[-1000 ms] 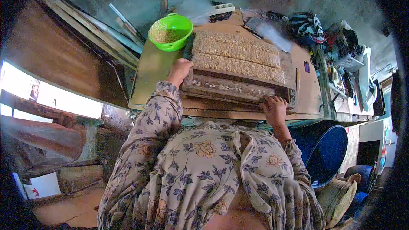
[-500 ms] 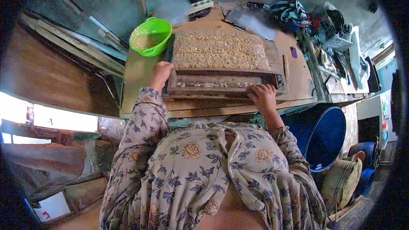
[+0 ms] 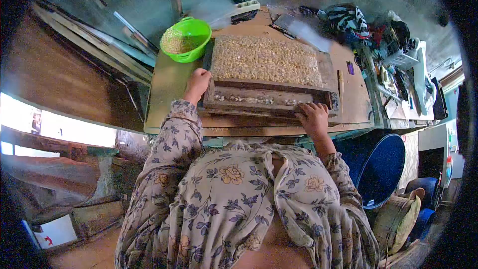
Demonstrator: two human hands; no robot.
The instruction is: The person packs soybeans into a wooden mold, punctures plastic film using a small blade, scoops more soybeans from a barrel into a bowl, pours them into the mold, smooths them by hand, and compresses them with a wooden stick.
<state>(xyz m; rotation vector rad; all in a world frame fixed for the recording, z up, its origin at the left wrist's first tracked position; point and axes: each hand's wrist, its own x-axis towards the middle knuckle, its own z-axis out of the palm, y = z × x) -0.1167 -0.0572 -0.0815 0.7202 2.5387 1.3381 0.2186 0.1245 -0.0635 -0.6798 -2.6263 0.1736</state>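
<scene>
A wooden frame (image 3: 249,111) lies on the table, and pale, grainy slabs (image 3: 264,60) fill its back part. Its front strip holds a worn wooden bar with light crumbs along it. My left hand (image 3: 197,83) grips the frame's left front corner, fingers closed on the edge. My right hand (image 3: 313,118) rests near the right end of the front edge, its fingers bent over the wood. Behind my left hand stands a green bowl (image 3: 199,50) with pale grains inside.
The wooden table (image 3: 172,89) extends on both sides of the frame. A thin wooden stick (image 3: 340,85) and a small purple object (image 3: 350,67) lie to the right. Blue barrels (image 3: 381,169) stand below at the right. Clothes and a white basket (image 3: 401,60) sit at the back right.
The gap lines between the slabs show less clearly than a second ago. The whole view has shifted as the camera moved. Both hands remain at the frame's front edge.
</scene>
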